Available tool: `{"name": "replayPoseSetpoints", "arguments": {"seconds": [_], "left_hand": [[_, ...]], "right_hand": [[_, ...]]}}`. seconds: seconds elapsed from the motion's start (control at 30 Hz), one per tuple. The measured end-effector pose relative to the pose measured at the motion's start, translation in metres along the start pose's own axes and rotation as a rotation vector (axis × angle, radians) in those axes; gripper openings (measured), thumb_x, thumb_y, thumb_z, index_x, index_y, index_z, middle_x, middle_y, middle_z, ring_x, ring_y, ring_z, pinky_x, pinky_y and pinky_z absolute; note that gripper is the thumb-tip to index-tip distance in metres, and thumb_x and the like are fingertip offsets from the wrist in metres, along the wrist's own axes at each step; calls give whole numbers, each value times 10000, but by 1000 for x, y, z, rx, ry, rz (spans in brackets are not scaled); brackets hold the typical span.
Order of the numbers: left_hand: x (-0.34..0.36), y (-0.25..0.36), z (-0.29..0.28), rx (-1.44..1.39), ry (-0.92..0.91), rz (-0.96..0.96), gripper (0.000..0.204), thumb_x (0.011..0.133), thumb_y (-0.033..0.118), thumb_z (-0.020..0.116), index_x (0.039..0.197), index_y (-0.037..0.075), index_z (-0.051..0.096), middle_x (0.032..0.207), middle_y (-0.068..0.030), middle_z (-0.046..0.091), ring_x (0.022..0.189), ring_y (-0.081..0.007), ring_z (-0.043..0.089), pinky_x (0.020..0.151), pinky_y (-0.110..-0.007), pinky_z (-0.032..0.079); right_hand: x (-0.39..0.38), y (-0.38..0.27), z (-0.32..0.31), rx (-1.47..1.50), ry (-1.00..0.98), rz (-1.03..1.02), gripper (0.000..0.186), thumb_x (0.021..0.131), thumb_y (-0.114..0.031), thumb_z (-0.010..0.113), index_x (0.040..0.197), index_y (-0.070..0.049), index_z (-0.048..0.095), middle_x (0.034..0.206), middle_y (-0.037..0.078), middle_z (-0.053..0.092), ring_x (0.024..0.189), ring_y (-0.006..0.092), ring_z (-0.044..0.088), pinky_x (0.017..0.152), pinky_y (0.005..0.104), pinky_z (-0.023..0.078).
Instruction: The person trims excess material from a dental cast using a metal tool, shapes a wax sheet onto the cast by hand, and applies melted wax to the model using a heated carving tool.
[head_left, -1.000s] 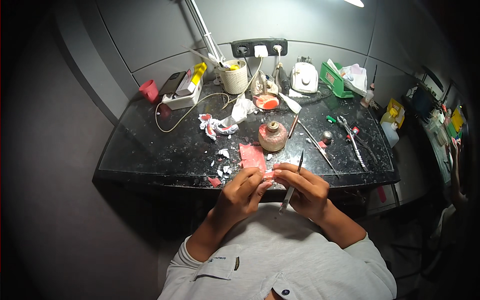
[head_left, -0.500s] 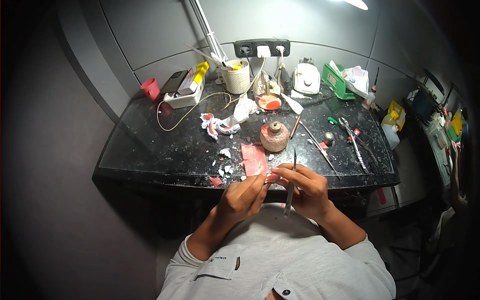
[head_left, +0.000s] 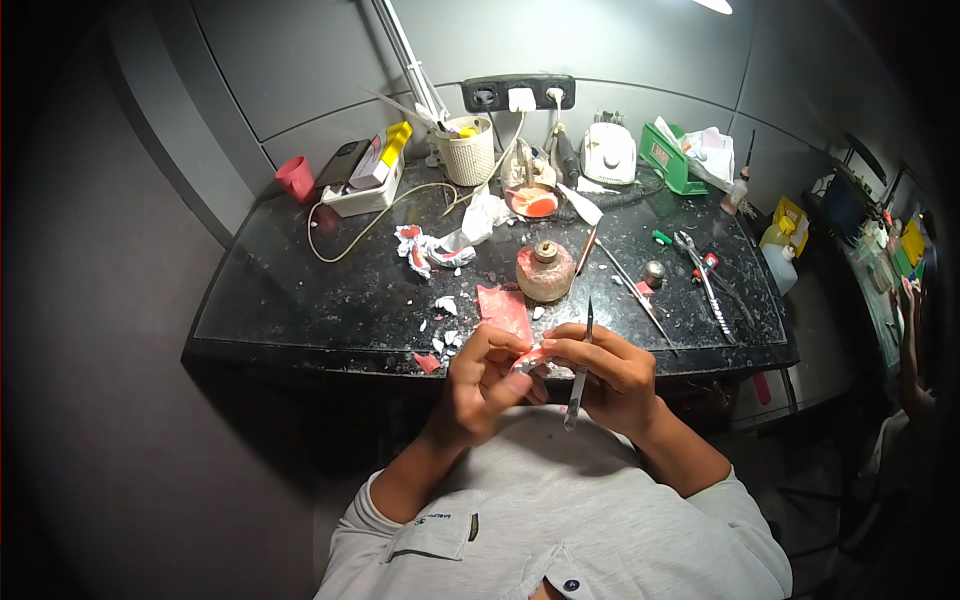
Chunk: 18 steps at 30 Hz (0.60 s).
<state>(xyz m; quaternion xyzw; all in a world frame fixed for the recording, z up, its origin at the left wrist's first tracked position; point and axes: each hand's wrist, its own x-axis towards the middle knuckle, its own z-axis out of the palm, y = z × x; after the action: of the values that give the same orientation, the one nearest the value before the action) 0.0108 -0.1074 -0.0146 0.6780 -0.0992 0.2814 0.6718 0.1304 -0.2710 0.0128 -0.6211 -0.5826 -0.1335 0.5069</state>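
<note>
Between both hands, at the table's front edge, is a small curved pink-and-white denture [head_left: 529, 360]. My left hand [head_left: 473, 388] grips its left side with thumb and fingers. My right hand [head_left: 613, 378] pinches the other side and also holds a slim knife [head_left: 576, 398], its dark pointed blade upward and its pale handle toward my shirt. Just beyond the fingers lies a pink wax sheet [head_left: 503, 312]. Behind that stands a round glass spirit burner [head_left: 545, 276] with pinkish smears. The fingers hide part of the denture.
White plaster crumbs [head_left: 447, 338] and crumpled paper [head_left: 432, 252] lie left of the burner. To its right are a long thin metal tool [head_left: 637, 296] and metal pliers [head_left: 706, 290]. Along the back stand a pink cup [head_left: 296, 180], woven holder [head_left: 467, 158] and green box [head_left: 672, 160].
My left hand has turned and its fingers have spread around the denture, so more of the denture shows. The right hand and knife are almost where they were.
</note>
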Motion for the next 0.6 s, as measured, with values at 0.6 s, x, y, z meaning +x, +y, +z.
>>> {"name": "replayPoseSetpoints", "arguments": {"seconds": [0.6], "left_hand": [[6,-8,-16,-986,-181,-684,446,999,137,511,1344,-113,379,952,-301,682,757,-350,745,568,-366,638]], "right_hand": [[15,17,-18,-41,-154,-222,418,738,74,689,1139,-38,723,1177,131,716,1147,347,666,978,417,543]]}}
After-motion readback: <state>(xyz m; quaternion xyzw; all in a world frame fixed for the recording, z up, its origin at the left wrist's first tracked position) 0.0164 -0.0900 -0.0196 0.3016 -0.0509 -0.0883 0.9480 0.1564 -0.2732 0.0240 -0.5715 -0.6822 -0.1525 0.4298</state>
